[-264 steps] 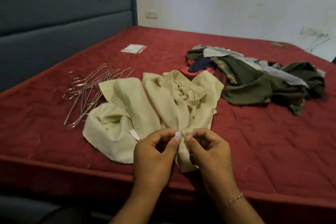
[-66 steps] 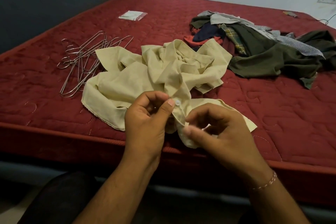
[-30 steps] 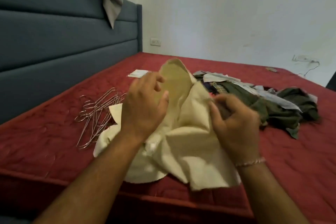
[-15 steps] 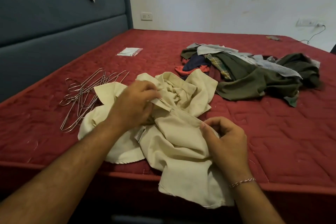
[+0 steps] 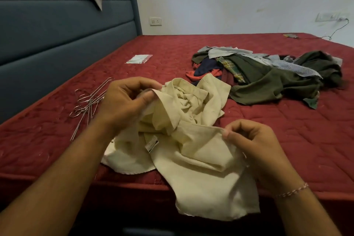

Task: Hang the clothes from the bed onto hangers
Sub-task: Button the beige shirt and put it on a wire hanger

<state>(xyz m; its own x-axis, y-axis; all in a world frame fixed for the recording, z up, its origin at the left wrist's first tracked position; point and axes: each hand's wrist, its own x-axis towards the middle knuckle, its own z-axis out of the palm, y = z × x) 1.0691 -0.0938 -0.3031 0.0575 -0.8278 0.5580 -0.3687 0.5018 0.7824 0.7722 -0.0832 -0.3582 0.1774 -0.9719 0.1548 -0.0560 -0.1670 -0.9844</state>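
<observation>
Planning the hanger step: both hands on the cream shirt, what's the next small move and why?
Probably spread the collar open. The left hand pinches the cream shirt by its collar, the right hand pinches an edge, yet it lies bunched; the wire hangers lie untouched beside it.

A crumpled cream shirt (image 5: 191, 140) drapes over the near edge of a red bed (image 5: 287, 130), wire hangers (image 5: 88, 101) to its left, a dark clothes pile (image 5: 268, 74) behind.

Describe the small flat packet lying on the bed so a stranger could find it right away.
Start at the red mattress by the blue headboard. Beyond the wire hangers lies the clear packet, alone. Unlike the clothes pile, it is flat and glossy.
</observation>
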